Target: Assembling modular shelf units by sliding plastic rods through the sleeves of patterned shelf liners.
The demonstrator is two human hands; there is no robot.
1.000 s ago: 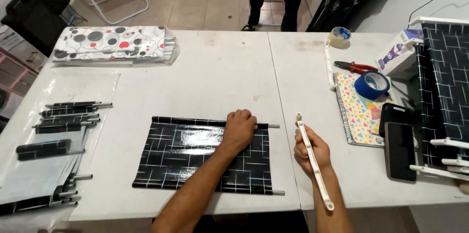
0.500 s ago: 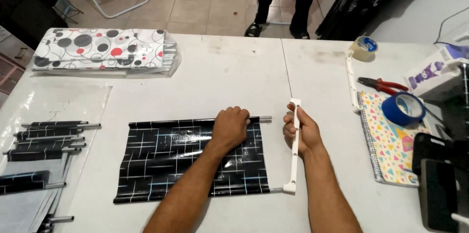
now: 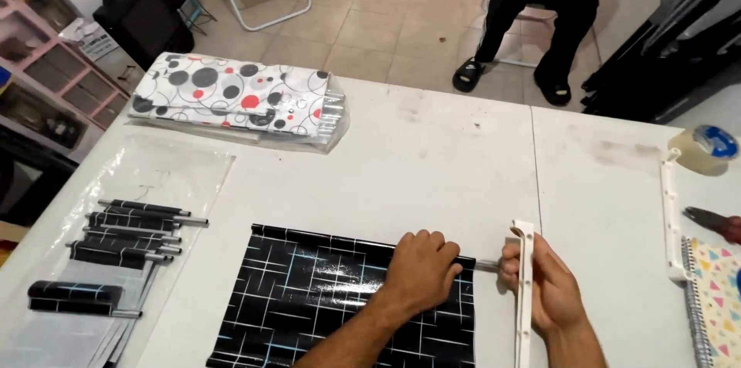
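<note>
- Left hand [image 3: 421, 271]: knuckles up, fingers curled down over the top edge of a glossy black plastic sheet with a pale grid pattern [image 3: 324, 310], pinning it flat to the white table [image 3: 432, 160].
- Right hand [image 3: 544, 283]: closed around a long white plastic rail with small holes [image 3: 525, 291], held upright just beside the sheet's right edge.
- Thin metal rod end [image 3: 488, 265]: juts from the sheet's top hem, near or touching the rail; exact contact cannot be told.
- Risk: the rod could miss its hole if the rail tilts; the slick sheet could slide or crease if the left hand lifts.
- Nearby: rolled black sheets on metal rods [image 3: 127, 233] at left; a dotted white folded bundle in clear wrap [image 3: 231, 98] beyond; a second white rail [image 3: 671, 214] and tape roll [image 3: 702, 148] at right.
- A seated person [image 3: 540, 21] beyond the table.
</note>
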